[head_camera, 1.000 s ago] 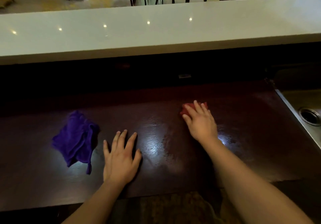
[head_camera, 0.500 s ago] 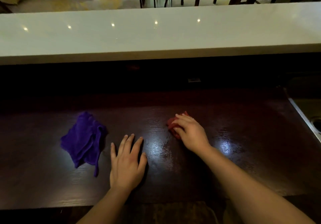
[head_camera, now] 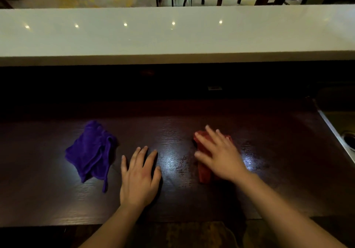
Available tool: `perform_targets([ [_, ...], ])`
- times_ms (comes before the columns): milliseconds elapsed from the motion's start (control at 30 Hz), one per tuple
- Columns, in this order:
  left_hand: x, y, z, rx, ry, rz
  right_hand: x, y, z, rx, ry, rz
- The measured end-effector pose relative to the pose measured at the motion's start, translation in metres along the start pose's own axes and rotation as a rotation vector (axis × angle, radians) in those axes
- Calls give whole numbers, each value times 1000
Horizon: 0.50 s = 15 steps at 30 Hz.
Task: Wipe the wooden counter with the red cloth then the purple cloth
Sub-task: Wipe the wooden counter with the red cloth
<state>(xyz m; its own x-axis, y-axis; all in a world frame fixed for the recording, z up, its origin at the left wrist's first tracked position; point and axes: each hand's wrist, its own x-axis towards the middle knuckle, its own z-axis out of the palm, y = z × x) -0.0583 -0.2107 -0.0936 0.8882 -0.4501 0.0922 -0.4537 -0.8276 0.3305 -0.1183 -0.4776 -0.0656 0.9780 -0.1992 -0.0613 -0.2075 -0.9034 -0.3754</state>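
Note:
The dark wooden counter (head_camera: 269,180) runs across the lower half of the view. My right hand (head_camera: 219,153) presses flat on the red cloth (head_camera: 203,170), which shows beyond the fingertips and under the palm's left side. My left hand (head_camera: 138,176) lies palm down on the bare wood with fingers spread and nothing in it. The crumpled purple cloth (head_camera: 92,153) rests on the counter just left of that hand, apart from it.
A raised white ledge (head_camera: 172,36) spans the back, above a dark recess. A metal sink (head_camera: 343,130) with a drain borders the counter on the right. Chairs and table legs stand on the floor beyond the ledge.
My right hand has slid the red cloth left and nearer across the counter over the last second. The left hand and the purple cloth have stayed in place.

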Motion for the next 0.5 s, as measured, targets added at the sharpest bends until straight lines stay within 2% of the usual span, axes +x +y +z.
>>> perform_targets([
  [67,0,0,0,7,-15,-3,-14,-11,23,-145,-41,-15],
  [200,0,0,1,21,-41,-8,-28,-20,52,-212,-27,-383],
  [233,0,-1,1,16,-37,-6,-18,-11,49,-231,-1,-384],
  [267,0,-2,1,8,-28,-6,-4,-3,43,-231,22,-318],
  [333,0,-2,1,-2,-20,-9,35,10,28,-200,94,-71],
  [400,1,0,0,-8,-10,-8,70,-1,21,-168,109,133],
  [467,0,0,-1,-32,7,-16,82,-39,33,-119,101,109],
  [500,0,0,-2,-58,19,-24,75,-61,44,-104,83,10],
])
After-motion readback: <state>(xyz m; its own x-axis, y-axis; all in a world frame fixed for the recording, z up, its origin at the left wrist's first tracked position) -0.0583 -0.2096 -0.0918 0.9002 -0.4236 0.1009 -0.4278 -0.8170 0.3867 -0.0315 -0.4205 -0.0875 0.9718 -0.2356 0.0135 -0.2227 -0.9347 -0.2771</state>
